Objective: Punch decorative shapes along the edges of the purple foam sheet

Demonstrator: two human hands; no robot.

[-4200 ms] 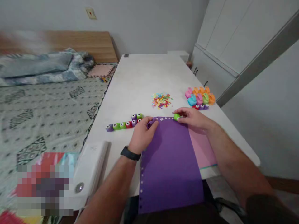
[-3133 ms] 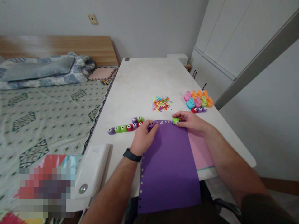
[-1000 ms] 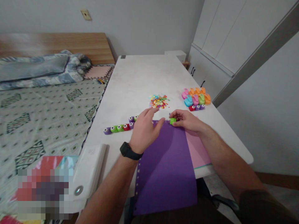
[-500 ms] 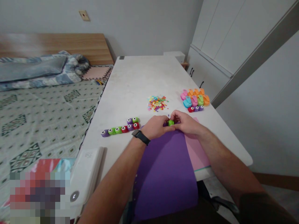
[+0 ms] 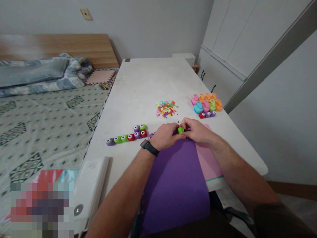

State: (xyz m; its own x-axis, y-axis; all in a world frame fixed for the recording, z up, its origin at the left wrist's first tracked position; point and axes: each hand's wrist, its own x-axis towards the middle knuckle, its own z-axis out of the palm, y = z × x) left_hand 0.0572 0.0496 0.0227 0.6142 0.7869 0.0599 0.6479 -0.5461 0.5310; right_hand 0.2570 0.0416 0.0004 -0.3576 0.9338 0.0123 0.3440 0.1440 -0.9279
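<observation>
A small green craft punch (image 5: 181,130) sits at the far edge of a purple paper sheet (image 5: 177,178), held between both hands. My left hand (image 5: 166,134), with a dark watch on its wrist, closes on the punch from the left. From the right, my right hand (image 5: 198,129) grips it too, its fingers bent around it. The sheet hangs over the table's near edge toward my body. Pink paper (image 5: 209,158) lies partly under it on the right. Just beyond the hands is a heap of colourful paper confetti (image 5: 166,109).
Small purple, green and red punches (image 5: 124,138) stand in rows on the left of the white table (image 5: 146,79). Larger pink, orange, blue and green punches (image 5: 206,105) are grouped at the right. A white device (image 5: 91,181) lies at the near left, beside a bed (image 5: 56,129).
Both hands stay on the green punch at the paper's far edge, with hardly any movement. The view has shifted very slightly.
</observation>
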